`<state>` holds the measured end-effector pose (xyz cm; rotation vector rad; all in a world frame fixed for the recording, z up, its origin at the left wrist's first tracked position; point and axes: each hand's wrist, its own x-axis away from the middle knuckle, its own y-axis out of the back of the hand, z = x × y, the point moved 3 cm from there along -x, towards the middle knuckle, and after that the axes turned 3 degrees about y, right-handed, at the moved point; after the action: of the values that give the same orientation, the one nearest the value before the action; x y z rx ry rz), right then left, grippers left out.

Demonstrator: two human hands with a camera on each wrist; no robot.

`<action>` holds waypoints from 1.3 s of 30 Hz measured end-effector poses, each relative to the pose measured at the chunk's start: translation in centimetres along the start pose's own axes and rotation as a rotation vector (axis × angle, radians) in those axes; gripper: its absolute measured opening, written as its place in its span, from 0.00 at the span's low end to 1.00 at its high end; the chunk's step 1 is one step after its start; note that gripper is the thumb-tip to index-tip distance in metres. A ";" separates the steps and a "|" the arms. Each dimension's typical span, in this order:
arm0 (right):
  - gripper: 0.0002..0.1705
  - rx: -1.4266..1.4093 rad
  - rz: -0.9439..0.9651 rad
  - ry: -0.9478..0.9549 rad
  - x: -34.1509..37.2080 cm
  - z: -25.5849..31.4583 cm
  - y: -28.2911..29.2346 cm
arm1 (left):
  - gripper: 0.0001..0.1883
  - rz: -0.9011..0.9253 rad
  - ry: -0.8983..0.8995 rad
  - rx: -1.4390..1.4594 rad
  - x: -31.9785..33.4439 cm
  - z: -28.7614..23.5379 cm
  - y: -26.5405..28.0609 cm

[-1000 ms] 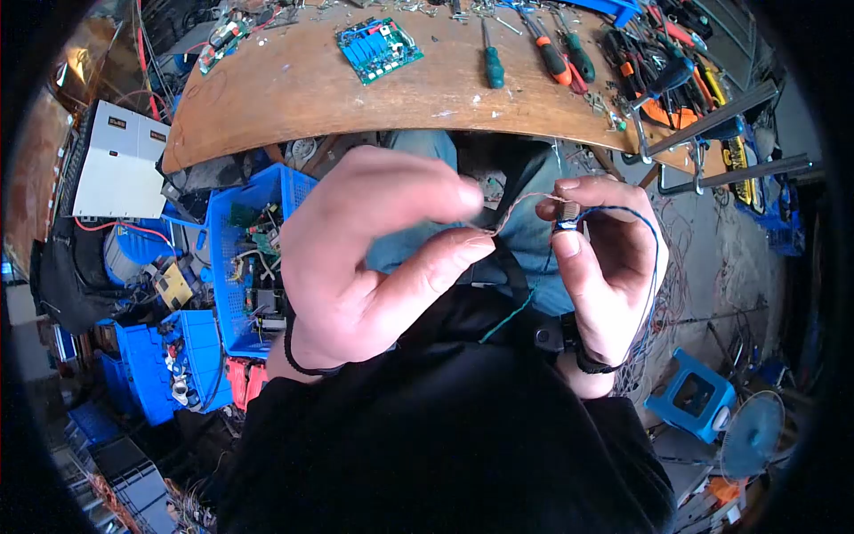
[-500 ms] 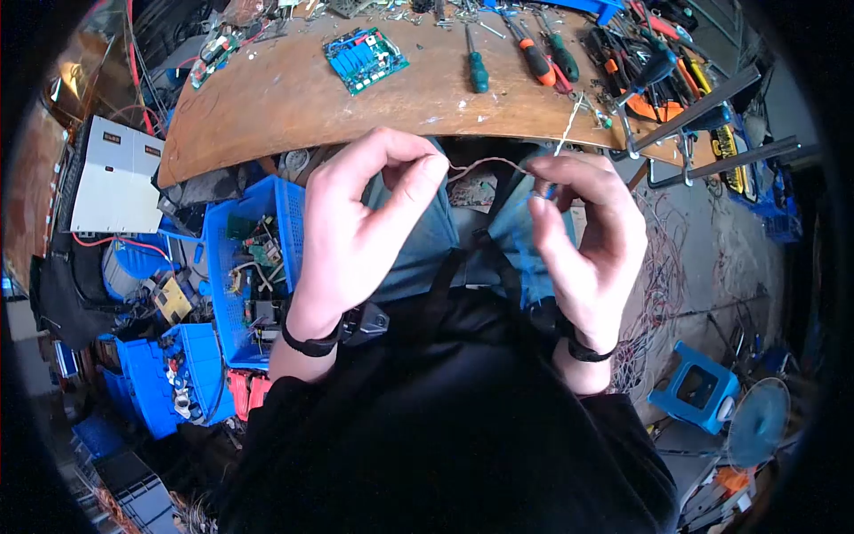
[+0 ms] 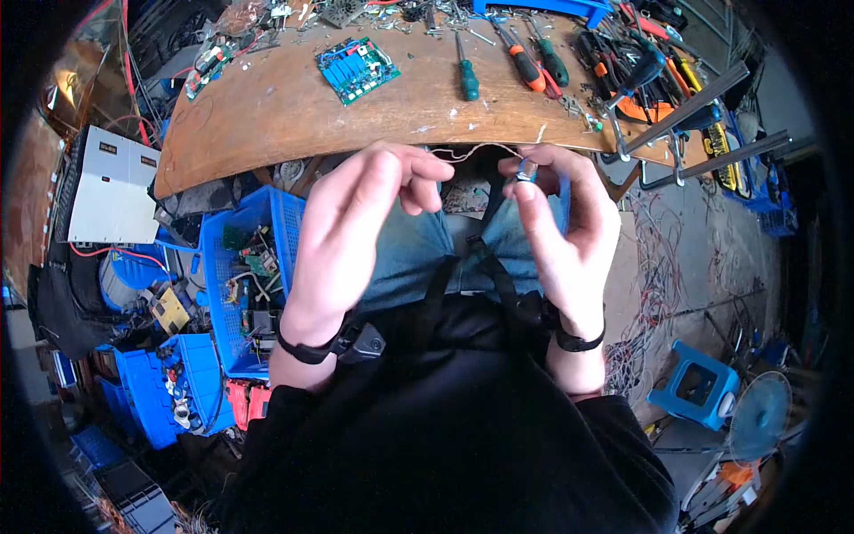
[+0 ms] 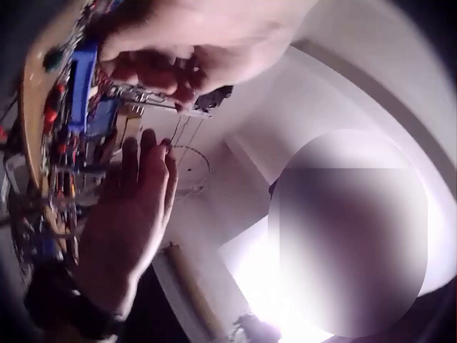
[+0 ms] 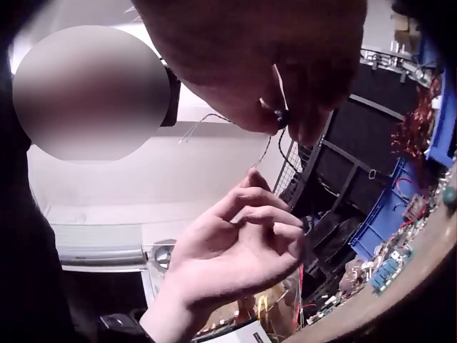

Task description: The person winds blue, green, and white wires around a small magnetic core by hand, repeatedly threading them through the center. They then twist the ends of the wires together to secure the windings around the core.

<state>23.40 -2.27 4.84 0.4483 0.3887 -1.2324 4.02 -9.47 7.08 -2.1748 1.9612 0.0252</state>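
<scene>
My right hand (image 3: 578, 222) pinches a small coil-like cylinder (image 3: 527, 169) with a blue part between thumb and fingertips. From it a thin twisted wire (image 3: 485, 145) runs left to my left hand (image 3: 347, 222), whose fingers are curled. In the right wrist view the wire leads from the dark small part (image 5: 281, 117) straight to a fingertip of the left hand (image 5: 228, 250); its end is hidden there. A pale wire end (image 3: 541, 133) sticks up beyond the right fingers. Both hands are raised above the lap, before the bench edge.
On the wooden bench (image 3: 267, 133) lie a green circuit board (image 3: 358, 70), screwdrivers (image 3: 468, 80) and a heap of tools. Clamps (image 3: 685, 116) jut out at the right. A blue crate (image 3: 280, 214) of electronic parts stands at the left, a blue stool (image 3: 694, 383) at the lower right.
Both hands have moved farther from the body, toward the bench edge. The left thumb has drawn back along the index finger since half a second ago. The right hand keeps its pinch.
</scene>
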 end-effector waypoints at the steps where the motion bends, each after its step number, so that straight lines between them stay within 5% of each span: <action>1: 0.16 -0.098 0.000 -0.083 0.1 -0.2 0.1 | 0.13 0.000 0.001 -0.002 0.2 0.0 -0.4; 3: 0.15 -0.161 0.018 -0.139 0.2 0.1 0.3 | 0.08 -0.296 -0.285 -0.413 0.6 -0.8 -0.7; 8: 0.14 -0.230 0.092 -0.229 0.1 0.3 0.4 | 0.16 -0.133 -0.659 -0.816 0.6 -2.6 -0.9; 25: 0.15 -0.317 0.059 -0.245 0.4 1.6 0.5 | 0.10 -0.155 -0.577 -0.826 0.5 -1.7 -1.3; 31: 0.15 -0.195 0.108 -0.004 0.7 1.4 0.7 | 0.05 -0.150 -0.574 -0.898 0.1 -1.4 -1.1; 35: 0.13 -0.073 0.141 0.127 0.5 2.4 0.4 | 0.04 -0.091 -0.459 -0.838 0.3 -0.9 -1.1; 37: 0.12 -0.005 0.142 0.287 0.2 2.8 0.3 | 0.06 0.082 0.059 -0.235 0.5 0.0 -1.2; 39: 0.12 0.018 0.149 0.315 0.1 2.8 0.3 | 0.08 0.309 0.274 0.267 0.2 1.1 -0.4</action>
<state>23.78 -3.72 7.22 0.6784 0.6016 -1.0224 4.59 -9.46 6.02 -1.7684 2.2770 -0.4805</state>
